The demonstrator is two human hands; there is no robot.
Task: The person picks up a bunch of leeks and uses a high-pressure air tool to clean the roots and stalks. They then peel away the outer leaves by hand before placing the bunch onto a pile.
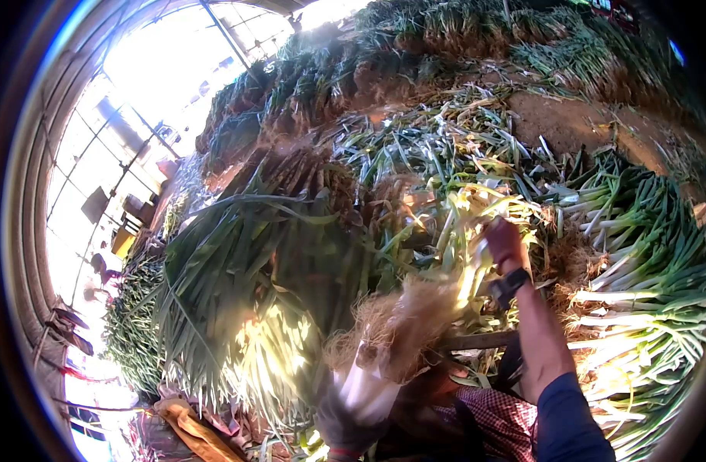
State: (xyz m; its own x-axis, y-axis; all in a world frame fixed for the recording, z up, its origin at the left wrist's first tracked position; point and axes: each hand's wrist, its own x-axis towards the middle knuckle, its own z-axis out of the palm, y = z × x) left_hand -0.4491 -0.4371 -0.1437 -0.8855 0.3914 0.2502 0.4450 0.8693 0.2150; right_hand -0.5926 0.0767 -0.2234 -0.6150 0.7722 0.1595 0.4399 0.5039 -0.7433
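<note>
At the bottom, my left hand (343, 422), in what looks like a dark glove, is closed round the white stalks of a bunch of green onions (372, 389). Their shaggy brown roots (407, 327) point up and away from me, blurred by motion. My right hand (503, 242), with a dark watch on the wrist, is over a heap of yellowed leaves (487, 204); motion smears its fingers, so I cannot tell what they hold. Left of the held bunch lies a big pile of long green leaves (245, 239), paler toward its lower end.
Green onions with white stalks (630, 262) lie stacked along the right. Stripped leaves (422, 146) litter the ground ahead, beside bare soil (557, 123). Rows of upright bundles (399, 38) line the back. A framed, sunlit wall (99, 169) curves along the left.
</note>
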